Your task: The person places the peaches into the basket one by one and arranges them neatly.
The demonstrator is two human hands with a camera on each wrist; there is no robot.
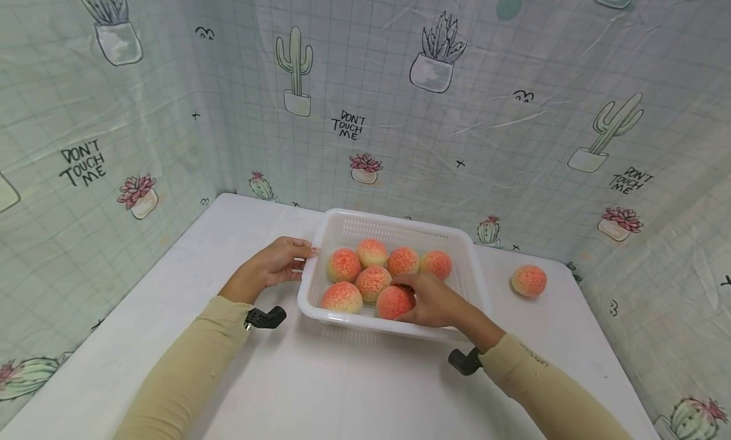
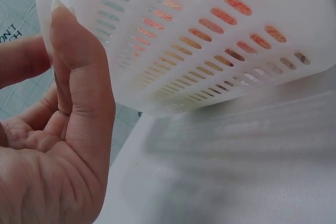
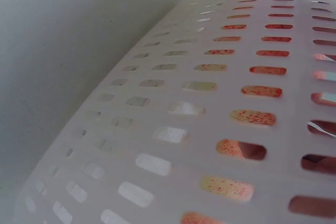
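Note:
A white slotted plastic basket holds several round peaches, orange-red speckled over pale yellow. My left hand pinches the basket's left rim; in the left wrist view the thumb of that hand lies along the outer side of the rim, its fingers behind. Reaching over the front right rim, my right hand grips a peach in the front of the basket, thumb and fingers round its sides. The right wrist view is filled by the basket's slotted wall, with peaches and bits of the hand showing through.
One more peach lies on the white table, to the right of the basket. Curtains printed with cacti enclose the table at the back and sides. A small black device sits at each wrist.

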